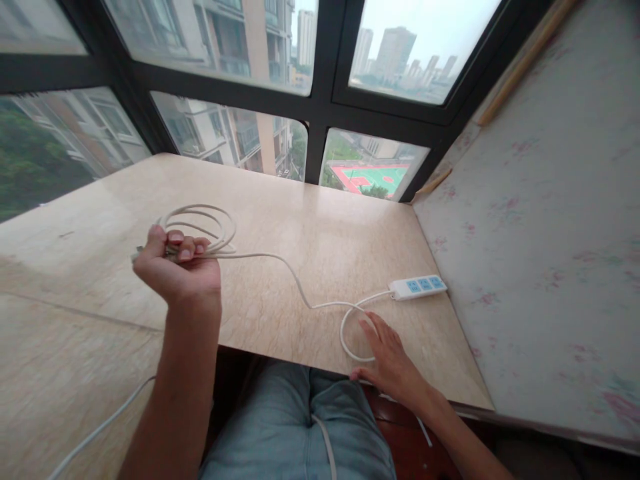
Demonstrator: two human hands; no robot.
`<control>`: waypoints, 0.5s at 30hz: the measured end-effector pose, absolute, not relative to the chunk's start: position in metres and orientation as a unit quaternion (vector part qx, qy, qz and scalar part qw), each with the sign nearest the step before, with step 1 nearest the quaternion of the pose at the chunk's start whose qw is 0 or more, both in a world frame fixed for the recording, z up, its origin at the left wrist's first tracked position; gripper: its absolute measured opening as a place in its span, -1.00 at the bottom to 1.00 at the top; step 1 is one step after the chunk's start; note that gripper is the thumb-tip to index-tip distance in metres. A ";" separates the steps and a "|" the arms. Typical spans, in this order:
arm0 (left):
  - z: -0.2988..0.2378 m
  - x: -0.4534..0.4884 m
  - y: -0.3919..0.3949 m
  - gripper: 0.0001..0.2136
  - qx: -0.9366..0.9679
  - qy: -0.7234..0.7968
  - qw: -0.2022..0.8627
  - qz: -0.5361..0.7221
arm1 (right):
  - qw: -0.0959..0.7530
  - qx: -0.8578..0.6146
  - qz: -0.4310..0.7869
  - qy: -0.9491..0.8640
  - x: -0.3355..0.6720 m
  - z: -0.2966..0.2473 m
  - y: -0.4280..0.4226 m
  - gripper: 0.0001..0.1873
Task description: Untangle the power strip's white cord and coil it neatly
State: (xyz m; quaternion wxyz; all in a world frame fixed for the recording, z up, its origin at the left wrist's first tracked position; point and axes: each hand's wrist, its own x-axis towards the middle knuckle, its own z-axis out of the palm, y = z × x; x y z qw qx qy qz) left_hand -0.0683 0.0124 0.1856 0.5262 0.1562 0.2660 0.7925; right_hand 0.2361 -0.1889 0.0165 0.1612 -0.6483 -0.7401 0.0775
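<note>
My left hand [180, 273] is raised over the stone-look ledge, its fingers wrapped round several loops of a white power cord [231, 227]. A plug end [136, 255] shows dimly beside the thumb. From this bundle the cord runs right across the ledge and makes a loose loop. My right hand [393, 360] is at the front edge by that loop, fingers apart, with the fingertips at the cord; whether they touch it I cannot tell. Beyond it lies a white power strip [419, 287] with blue socket faces, joined to the cord.
The ledge [310, 220] meets dark-framed windows [320, 107] at the back and a floral-papered wall [530, 220] on the right. Another white cord [103, 427] lies at lower left. My legs in blue jeans [300, 427] are below the front edge.
</note>
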 end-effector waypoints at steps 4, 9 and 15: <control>0.186 -0.053 -0.003 -0.67 0.123 0.261 0.529 0.798 | 0.220 -0.662 0.031 -0.716 0.221 0.023 -0.179 -0.11; 0.178 -0.025 -0.026 -0.73 0.099 0.243 0.564 0.783 | 0.323 -0.643 0.012 -0.694 0.164 0.047 -0.158 -0.18; 0.175 -0.018 -0.047 -0.74 0.111 0.212 0.604 0.760 | 0.536 -0.635 0.108 -0.545 0.134 0.048 -0.143 -0.73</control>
